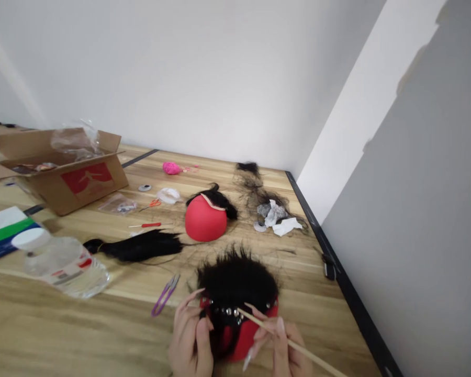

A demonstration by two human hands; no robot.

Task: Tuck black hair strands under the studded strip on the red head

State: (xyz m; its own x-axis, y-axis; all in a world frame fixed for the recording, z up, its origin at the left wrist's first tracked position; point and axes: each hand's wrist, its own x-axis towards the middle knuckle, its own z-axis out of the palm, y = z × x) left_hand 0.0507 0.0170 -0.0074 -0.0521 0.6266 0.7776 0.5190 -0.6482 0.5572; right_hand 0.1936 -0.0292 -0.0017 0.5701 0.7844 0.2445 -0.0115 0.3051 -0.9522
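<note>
In front of me a red dome-shaped form (251, 340) carries short black hair (239, 277), with a row of shiny pin heads (228, 311) along the hair's near edge. My left hand (192, 335) is at its left side, fingers closed on a dark lock of hair (223, 340) that hangs over the red surface. Between the fingers of my right hand (284, 343) is a thin wooden stick (302, 352). Its tip points at the hair's edge by the pins; whether it touches a strand is too small to tell.
Behind stands a second red dome (206, 222) with a hairpiece. To the left lie purple thread snips (165, 296), a black hair bundle (141, 246), a plastic bottle (68, 264) and a cardboard box (74, 178). Crumpled tissue (275, 213) and loose hair lie back right.
</note>
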